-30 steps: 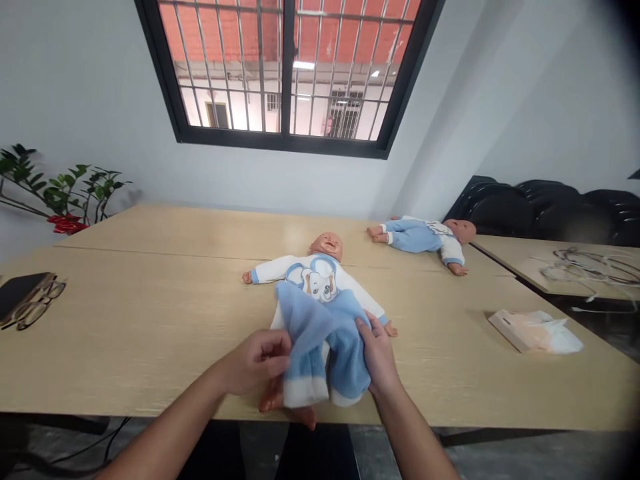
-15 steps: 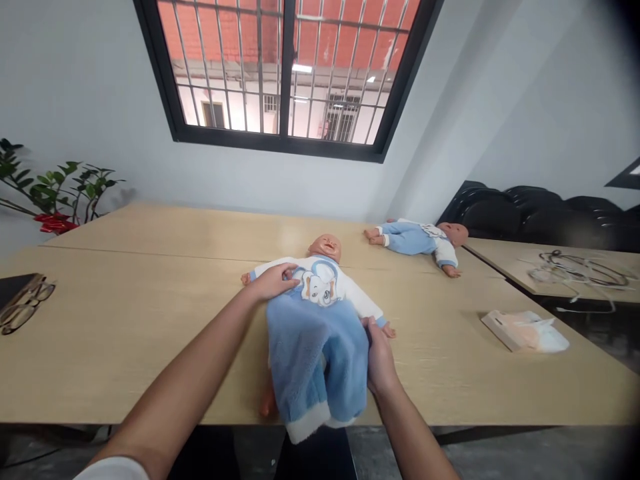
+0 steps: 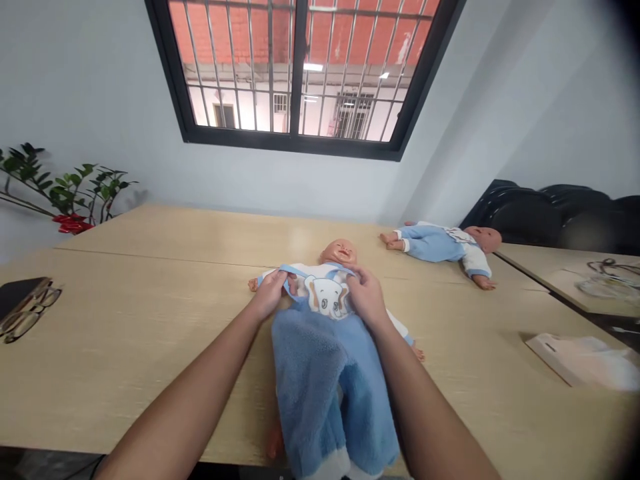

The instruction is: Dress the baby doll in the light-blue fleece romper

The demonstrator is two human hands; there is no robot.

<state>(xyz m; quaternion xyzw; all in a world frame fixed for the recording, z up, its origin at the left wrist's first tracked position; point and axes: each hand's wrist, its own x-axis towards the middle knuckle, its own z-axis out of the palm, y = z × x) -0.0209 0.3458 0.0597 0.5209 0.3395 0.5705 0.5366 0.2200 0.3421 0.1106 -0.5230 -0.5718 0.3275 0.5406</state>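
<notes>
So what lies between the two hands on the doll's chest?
In the head view, the elephant print on the doll's bib lies between the left hand and the right hand, which sit at the two blue straps; nothing else is there.

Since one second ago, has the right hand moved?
Yes. The right hand went up the doll, from the blue trouser legs to its chest, toward the window.

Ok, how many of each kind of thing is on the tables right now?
Baby dolls: 2, near doll and far doll
Blue overalls: 1
Glasses: 1
Dark book: 1
White packet: 1
Cable bundle: 1
Total: 7
</notes>
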